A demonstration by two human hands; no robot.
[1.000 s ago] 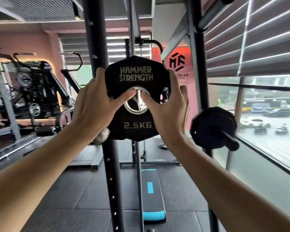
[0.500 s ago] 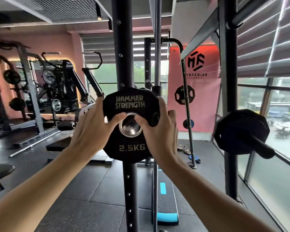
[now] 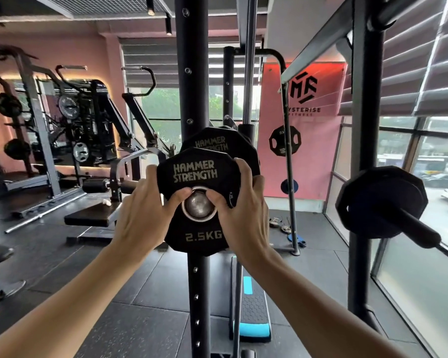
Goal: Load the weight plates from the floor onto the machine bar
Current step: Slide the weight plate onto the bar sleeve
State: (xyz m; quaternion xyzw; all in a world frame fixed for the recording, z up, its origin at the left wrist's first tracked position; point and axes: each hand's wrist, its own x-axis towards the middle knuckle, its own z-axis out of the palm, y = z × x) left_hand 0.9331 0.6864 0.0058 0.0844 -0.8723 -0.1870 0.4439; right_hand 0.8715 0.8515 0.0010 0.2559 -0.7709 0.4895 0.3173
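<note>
A black 2.5 kg Hammer Strength plate (image 3: 194,174) sits at chest height, its steel-ringed hole filled by the round end of the machine bar (image 3: 199,205). My left hand (image 3: 142,213) grips the plate's left edge, thumb by the hole. My right hand (image 3: 243,213) grips its right edge, thumb at the hole's other side. Close behind it a larger black plate (image 3: 217,143) with the same lettering shows above and to the right. Whether the two plates touch is hidden.
A black upright post (image 3: 192,73) stands straight behind the plates. At right, another black plate (image 3: 380,200) sits on a peg by a second upright (image 3: 362,151) and the window. A blue-ended step platform (image 3: 252,319) lies on the floor below. Other gym machines stand at left.
The plate has come lower in view and the bar end now fills its hole. A second plate behind it has come into sight. Both hands keep their grip.
</note>
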